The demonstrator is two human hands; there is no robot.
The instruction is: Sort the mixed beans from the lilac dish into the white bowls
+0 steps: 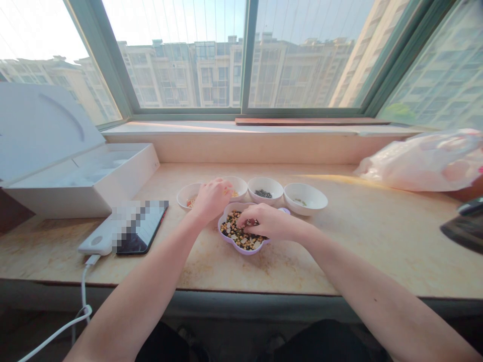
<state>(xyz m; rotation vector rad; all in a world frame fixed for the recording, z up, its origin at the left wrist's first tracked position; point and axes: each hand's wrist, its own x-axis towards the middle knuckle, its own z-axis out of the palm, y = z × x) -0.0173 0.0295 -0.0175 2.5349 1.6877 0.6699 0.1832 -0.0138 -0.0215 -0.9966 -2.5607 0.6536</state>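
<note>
A lilac flower-shaped bowl (246, 250) holds mixed beans and seeds (238, 236), black, yellow and pale. Into it reaches my right hand (269, 221), its fingers curled together at the beans; what they pinch is hidden. My left hand (214, 200) hovers over the two left white bowls, fingers bent and closed, and whatever is in them cannot be made out. The far-left white bowl (181, 196) has reddish bits; the one beside it (241, 185) shows yellow grains. Black beans lie in the third white bowl (277, 186), and a few greenish seeds in the rightmost (319, 200).
On the left are an open white box (128, 173), a white power bank (97, 241) with a cable (83, 286), and a dark phone (145, 234). A plastic bag (422, 161) and a dark object (466, 226) sit on the right. Windows rise behind the counter (362, 236).
</note>
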